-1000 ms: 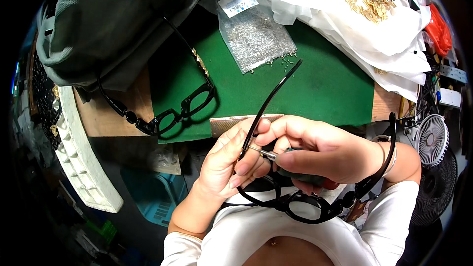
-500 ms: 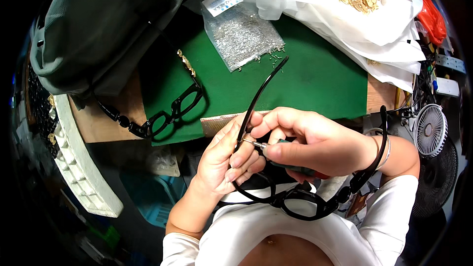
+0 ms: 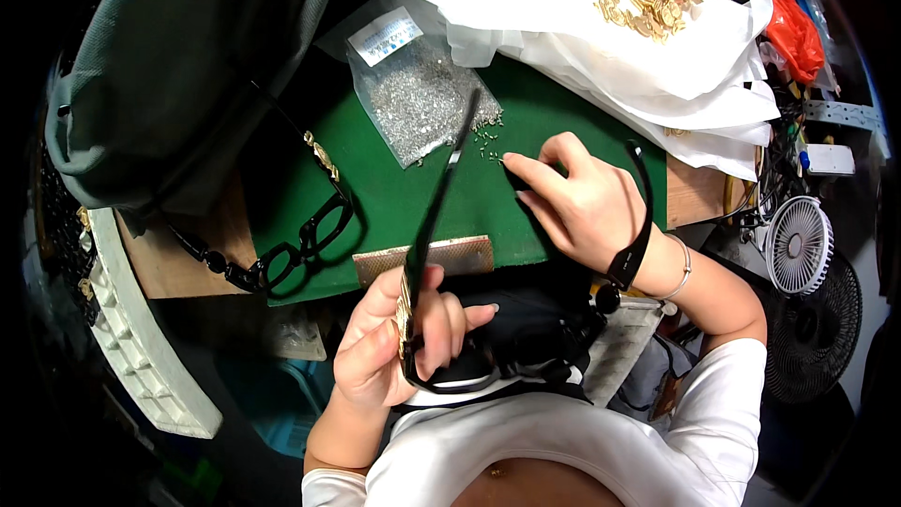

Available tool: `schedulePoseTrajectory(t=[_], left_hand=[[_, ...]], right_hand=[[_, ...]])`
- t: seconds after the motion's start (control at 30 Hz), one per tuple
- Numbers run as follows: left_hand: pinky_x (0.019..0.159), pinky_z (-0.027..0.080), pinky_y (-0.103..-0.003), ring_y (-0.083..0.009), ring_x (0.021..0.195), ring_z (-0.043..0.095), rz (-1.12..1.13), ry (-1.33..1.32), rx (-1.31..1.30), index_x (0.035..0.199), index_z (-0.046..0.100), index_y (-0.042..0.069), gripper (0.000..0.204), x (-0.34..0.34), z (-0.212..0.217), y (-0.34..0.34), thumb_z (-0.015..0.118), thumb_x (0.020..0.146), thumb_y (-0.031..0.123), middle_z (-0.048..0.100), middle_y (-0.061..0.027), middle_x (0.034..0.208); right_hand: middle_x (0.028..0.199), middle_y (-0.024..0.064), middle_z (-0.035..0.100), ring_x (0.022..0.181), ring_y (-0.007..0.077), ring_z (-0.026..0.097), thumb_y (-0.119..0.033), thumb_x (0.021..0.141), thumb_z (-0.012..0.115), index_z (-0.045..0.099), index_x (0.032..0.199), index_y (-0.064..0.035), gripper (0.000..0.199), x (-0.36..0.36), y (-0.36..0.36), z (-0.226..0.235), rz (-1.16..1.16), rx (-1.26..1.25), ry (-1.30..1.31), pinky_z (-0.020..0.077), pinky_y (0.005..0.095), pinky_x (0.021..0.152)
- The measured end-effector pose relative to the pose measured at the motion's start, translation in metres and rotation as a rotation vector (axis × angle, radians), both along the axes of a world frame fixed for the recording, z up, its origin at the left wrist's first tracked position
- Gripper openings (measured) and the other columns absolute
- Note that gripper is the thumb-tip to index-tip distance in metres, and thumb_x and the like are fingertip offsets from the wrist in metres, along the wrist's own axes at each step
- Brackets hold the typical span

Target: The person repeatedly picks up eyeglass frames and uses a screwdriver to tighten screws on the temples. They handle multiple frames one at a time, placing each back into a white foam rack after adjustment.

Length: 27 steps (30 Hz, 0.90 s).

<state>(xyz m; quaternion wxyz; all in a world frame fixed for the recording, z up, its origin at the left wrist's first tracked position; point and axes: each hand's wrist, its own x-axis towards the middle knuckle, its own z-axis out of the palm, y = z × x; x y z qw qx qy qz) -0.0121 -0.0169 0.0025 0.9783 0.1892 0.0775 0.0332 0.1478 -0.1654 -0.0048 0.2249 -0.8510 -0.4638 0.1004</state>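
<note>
Black eyeglasses (image 3: 434,211) are in my left hand (image 3: 375,343), its fingers closed round one temple beside a gold ornament (image 3: 405,319). That temple points up over the green mat; the rims hang blurred before my white top. The other temple (image 3: 633,249) rises across my right wrist. My right hand (image 3: 596,202) is palm-down over the mat, index fingertip at some tiny silver screws (image 3: 488,143), the other fingers bent under. Its palm is hidden, and no screwdriver shows. Beyond the screws lies a clear bag (image 3: 427,99) full of small silver pieces.
Another pair of black glasses (image 3: 324,225) with gold trim lies at left on the green mat (image 3: 441,188). White sheets (image 3: 554,61) with gold ornaments (image 3: 648,0) cover the far right. A patterned block (image 3: 460,255) sits at the near edge. A white tray (image 3: 155,347) and small fan (image 3: 798,244) flank the table.
My right hand has left the temple, where it held a screwdriver, and moved up to the loose screws. My left hand has shifted slightly left and down, turning the glasses so the gold ornament shows.
</note>
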Motion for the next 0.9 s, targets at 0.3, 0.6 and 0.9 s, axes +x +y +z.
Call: schedulePoseTrajectory(t=[0.3,0.6,0.9], left_hand=[[0.071,0.036,-0.027,-0.0085,0.054,0.034,-0.04,0.044,-0.137,0.125,0.042,0.004,0.041,-0.004,-0.005,0.006,0.042,0.089,0.023,0.043,0.0037,0.05],[0.077,0.041,-0.027,-0.0098,0.054,0.035,-0.032,0.191,-0.357,0.125,0.037,-0.002,0.042,-0.002,-0.016,0.006,0.041,0.089,0.018,0.039,0.0012,0.052],[0.041,0.027,-0.017,-0.0044,0.047,0.033,-0.089,0.281,-0.308,0.121,0.043,0.0,0.04,-0.005,-0.015,0.002,0.045,0.088,0.023,0.047,-0.0005,0.063]], right_hand=[[0.077,0.0081,0.045,0.055,0.0204,0.054,-0.009,0.073,0.059,0.054,0.094,-0.0081,0.022,0.0,0.003,-0.004,0.023,-0.026,-0.094,0.0444,0.0316,0.046],[0.083,0.0102,0.051,0.06,0.0241,0.055,-0.01,0.079,0.055,0.052,0.104,-0.0036,0.025,0.004,0.01,0.009,0.187,0.033,0.346,0.0444,0.0284,0.052],[0.081,0.0051,0.055,0.049,0.0067,0.05,-0.011,0.088,0.044,0.05,0.104,-0.0001,0.02,-0.02,0.031,0.051,0.072,-0.028,1.648,0.0411,0.0196,0.043]])
